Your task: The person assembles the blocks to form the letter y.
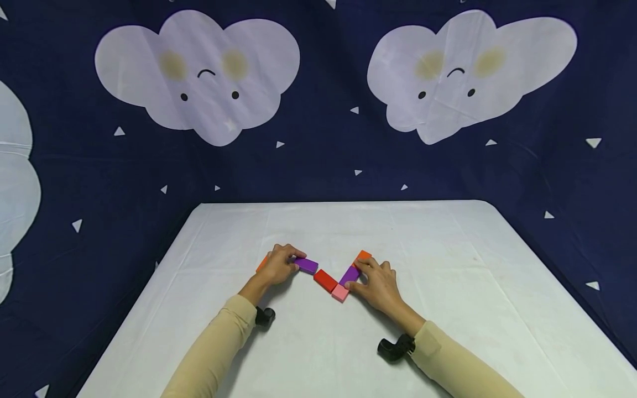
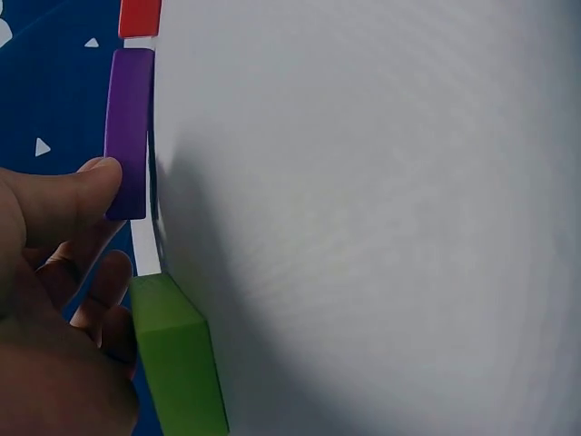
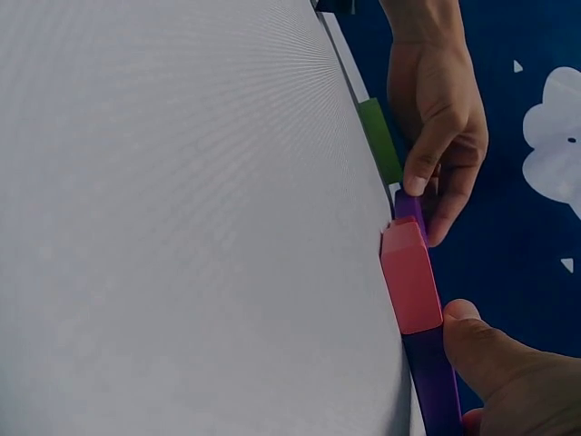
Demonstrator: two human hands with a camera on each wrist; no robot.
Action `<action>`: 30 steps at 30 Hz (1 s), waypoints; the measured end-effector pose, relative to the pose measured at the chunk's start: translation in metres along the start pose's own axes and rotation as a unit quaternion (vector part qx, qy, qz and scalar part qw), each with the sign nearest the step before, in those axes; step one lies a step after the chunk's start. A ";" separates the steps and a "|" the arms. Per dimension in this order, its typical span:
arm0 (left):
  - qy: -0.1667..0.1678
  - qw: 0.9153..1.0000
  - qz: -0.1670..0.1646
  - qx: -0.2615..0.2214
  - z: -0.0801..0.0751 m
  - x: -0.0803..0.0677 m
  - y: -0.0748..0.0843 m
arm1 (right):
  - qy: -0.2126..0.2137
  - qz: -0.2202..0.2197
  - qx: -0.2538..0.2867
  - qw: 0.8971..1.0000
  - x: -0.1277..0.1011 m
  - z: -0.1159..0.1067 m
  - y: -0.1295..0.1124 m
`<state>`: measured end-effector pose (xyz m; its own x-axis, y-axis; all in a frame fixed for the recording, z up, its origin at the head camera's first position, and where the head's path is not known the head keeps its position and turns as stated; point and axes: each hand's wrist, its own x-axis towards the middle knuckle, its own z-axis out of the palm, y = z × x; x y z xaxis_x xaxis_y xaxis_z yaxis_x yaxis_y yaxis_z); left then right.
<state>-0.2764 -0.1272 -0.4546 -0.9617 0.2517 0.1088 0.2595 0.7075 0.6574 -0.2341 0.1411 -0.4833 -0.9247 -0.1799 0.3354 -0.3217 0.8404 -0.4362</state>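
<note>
Flat coloured blocks lie end to end in a zigzag on the white table (image 1: 448, 309). My left hand (image 1: 292, 260) pinches the end of a purple block (image 1: 307, 265), thumb (image 2: 91, 182) against its side (image 2: 129, 132). A green block (image 2: 177, 363) lies by the palm, and an orange one (image 1: 261, 264) peeks out behind the hand. Then come a red block (image 1: 325, 280) and a pink block (image 1: 340, 292). My right hand (image 1: 359, 275) grips a second purple block (image 1: 349, 275), with the thumb (image 3: 490, 354) on that purple block (image 3: 436, 381) beside the pink block (image 3: 410, 277). An orange block (image 1: 363, 255) lies beyond the fingers.
A dark blue cloth with white clouds (image 1: 199, 72) hangs behind and around the table. Black wrist cameras (image 1: 395, 348) sit near both cuffs. The tabletop stretches bare to the left, right and far side of the blocks.
</note>
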 end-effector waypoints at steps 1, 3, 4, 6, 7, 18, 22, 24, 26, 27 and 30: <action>0.002 1.000 0.001 0.003 0.000 0.000 0.000 | -0.001 0.001 0.001 1.000 0.000 0.000 0.000; 0.007 1.000 0.002 0.004 0.000 0.000 0.000 | 0.000 0.000 0.001 1.000 0.000 0.000 0.000; 0.010 1.000 0.002 0.003 0.000 -0.001 0.000 | 0.000 0.000 0.002 1.000 0.000 0.000 0.000; 0.019 1.000 -0.001 -0.004 0.000 -0.002 0.000 | -0.001 -0.001 0.003 1.000 0.000 0.000 0.000; 0.024 1.000 -0.002 -0.007 0.000 -0.002 0.000 | -0.002 -0.001 0.002 1.000 -0.001 0.000 0.000; 0.108 0.991 -0.061 -0.042 0.008 -0.015 0.008 | -0.015 0.009 0.008 1.000 0.000 -0.001 0.000; 0.131 0.986 -0.076 -0.067 0.012 -0.022 0.015 | -0.019 0.011 0.008 1.000 -0.001 -0.002 -0.001; 0.134 0.984 -0.080 -0.084 0.015 -0.025 0.017 | -0.018 0.010 0.008 1.000 -0.001 -0.002 -0.001; 0.138 0.983 -0.079 -0.094 0.016 -0.027 0.020 | -0.018 0.010 0.008 1.000 -0.001 -0.002 -0.001; 0.141 0.982 -0.080 -0.097 0.017 -0.028 0.021 | -0.018 0.010 0.009 1.000 -0.001 -0.002 -0.001; 0.150 0.981 -0.080 -0.092 0.018 -0.030 0.022 | -0.020 0.011 0.011 1.000 -0.001 -0.002 -0.001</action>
<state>-0.2404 -0.1072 -0.4564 -0.9789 -0.0780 0.1890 0.1089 0.5835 0.8048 -0.2327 0.1413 -0.4811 -0.9391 -0.1822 0.2913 -0.3049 0.8329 -0.4618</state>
